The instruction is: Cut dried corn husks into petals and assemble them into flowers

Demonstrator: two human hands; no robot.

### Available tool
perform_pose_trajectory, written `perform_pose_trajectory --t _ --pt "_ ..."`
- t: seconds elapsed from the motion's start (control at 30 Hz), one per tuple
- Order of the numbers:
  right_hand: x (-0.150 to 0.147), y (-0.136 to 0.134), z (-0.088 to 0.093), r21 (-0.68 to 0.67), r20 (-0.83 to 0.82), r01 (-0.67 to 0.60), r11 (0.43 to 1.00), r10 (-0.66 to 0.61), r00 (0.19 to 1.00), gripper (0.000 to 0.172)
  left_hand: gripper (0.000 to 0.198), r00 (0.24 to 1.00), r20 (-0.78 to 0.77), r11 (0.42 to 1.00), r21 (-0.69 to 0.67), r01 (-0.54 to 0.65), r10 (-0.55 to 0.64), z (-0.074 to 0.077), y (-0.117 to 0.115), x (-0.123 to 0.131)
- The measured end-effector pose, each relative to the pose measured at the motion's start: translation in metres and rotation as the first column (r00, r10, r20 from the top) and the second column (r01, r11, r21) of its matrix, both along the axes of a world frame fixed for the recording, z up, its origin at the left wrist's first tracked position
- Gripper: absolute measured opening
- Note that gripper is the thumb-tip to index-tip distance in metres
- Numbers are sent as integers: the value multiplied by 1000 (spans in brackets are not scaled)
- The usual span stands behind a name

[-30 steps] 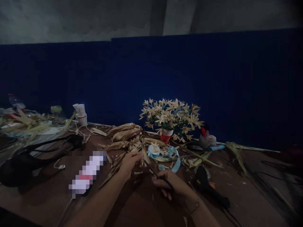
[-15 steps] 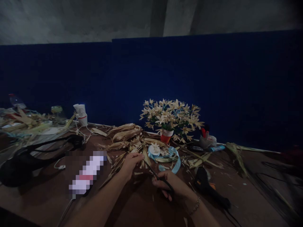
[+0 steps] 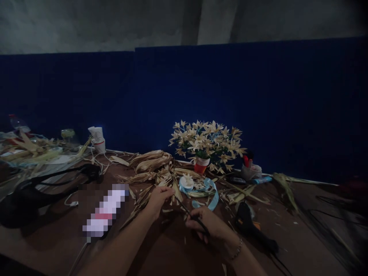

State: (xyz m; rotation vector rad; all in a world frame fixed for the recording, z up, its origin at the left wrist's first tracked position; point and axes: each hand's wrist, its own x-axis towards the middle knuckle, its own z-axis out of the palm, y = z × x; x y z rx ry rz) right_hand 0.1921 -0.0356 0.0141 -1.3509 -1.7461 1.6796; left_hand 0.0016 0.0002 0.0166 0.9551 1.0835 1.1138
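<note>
Dark-handled scissors (image 3: 186, 209) are gripped in my right hand (image 3: 204, 221), its fingers wrapped round the handles. Their blades point up and left toward my left hand (image 3: 160, 197). The thumb and fingers of that hand pinch a pale piece of corn husk (image 3: 173, 199), mostly hidden by the fingertips and close to the blade tips. Behind both hands sit a roll of light blue ribbon (image 3: 213, 199) and a white husk flower (image 3: 188, 181). Dried corn husks (image 3: 153, 161) lie heaped beyond my left hand.
A red and white cup (image 3: 201, 165) holds a bunch of husk flowers (image 3: 209, 140) at the back. To the right lies a black glue gun (image 3: 254, 230). A pixelated phone-like object (image 3: 106, 211) and a black strapped item (image 3: 23, 199) are on the left.
The scissor handles look slightly closer together in my right hand. My left hand keeps its pinch in nearly the same place, and the view has shifted a little.
</note>
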Motion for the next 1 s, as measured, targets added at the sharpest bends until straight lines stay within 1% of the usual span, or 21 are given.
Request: perform_pose_trajectory --t 0.17,0.3,0.4,0.57,0.67,0.77,0.83,0.9,0.93,1.0 --pt "0 0 0 -9 12 -10 1000 10 1000 29 26 999 35 1000 -25 8 -7 -4 1 -1" --pt "-2 -3 -2 -26 -62 22 999 -23 998 30 27 1000 21 1000 -20 8 -8 -2 0 -1" --pt "-2 -2 -4 -22 -101 11 1000 -14 995 31 27 1000 15 1000 -21 -9 9 0 0 -1" --pt "-1 0 2 -21 -29 -13 1000 12 1000 31 28 1000 8 999 -28 -21 22 0 0 -1" --pt "0 -1 8 -6 21 -13 1000 13 1000 29 29 1000 -3 1000 -30 0 0 -1 -1 0" --pt "1 -2 9 -11 35 -20 1000 20 999 27 27 1000 -5 1000 -28 10 -10 -2 -1 0" --pt "1 -3 7 -31 11 -14 999 15 1000 26 28 1000 -3 1000 -5 -9 9 -2 -1 0" --pt "1 -3 4 -59 -44 1 998 -3 999 26 29 998 19 999 12 -53 53 -2 0 -1" --pt "0 -3 2 -57 -83 26 998 -31 996 27 29 996 41 997 8 -79 79 -1 0 -1" --pt "-2 -1 0 -21 -179 126 992 -128 975 29 27 989 92 993 -17 -118 119 2 0 -2"
